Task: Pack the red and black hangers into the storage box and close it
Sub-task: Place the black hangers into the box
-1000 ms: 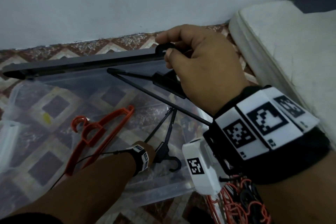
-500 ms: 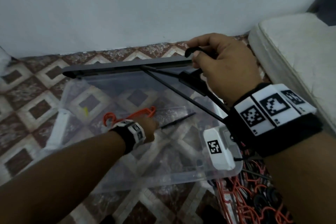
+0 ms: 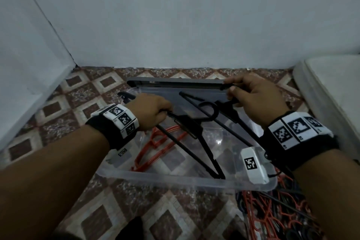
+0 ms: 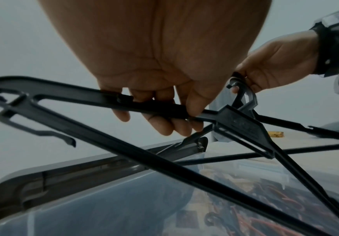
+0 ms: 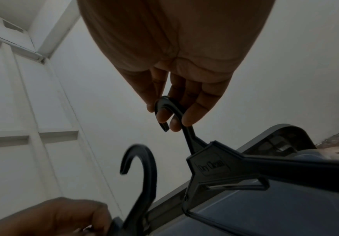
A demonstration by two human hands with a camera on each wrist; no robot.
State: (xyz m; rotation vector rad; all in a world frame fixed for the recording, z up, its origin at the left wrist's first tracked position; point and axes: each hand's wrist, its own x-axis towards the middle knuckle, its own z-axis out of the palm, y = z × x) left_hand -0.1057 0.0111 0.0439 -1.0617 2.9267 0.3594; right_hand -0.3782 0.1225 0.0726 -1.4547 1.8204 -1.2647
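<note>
A clear storage box (image 3: 175,178) sits on the tiled floor with its grey lid (image 3: 175,84) standing open at the back. Red hangers (image 3: 155,142) lie inside it. Above the box my left hand (image 3: 155,115) grips one shoulder arm of a black hanger (image 3: 187,125); the left wrist view shows the fingers curled round that arm (image 4: 63,95). My right hand (image 3: 231,91) pinches the hook of a second black hanger (image 3: 230,113), which hangs tilted across the box. The right wrist view shows that pinched hook (image 5: 164,108) and the other hanger's hook (image 5: 142,167).
A tangled pile of red and black hangers (image 3: 272,216) lies on the floor at the box's near right corner. A white mattress (image 3: 331,87) runs along the right. The wall stands just behind the lid, and a wall corner (image 3: 64,52) juts in at the left.
My left hand has come up out of the box with a black hanger and now holds it beside the right hand's hanger. The right hand has kept its pinch on the hook.
</note>
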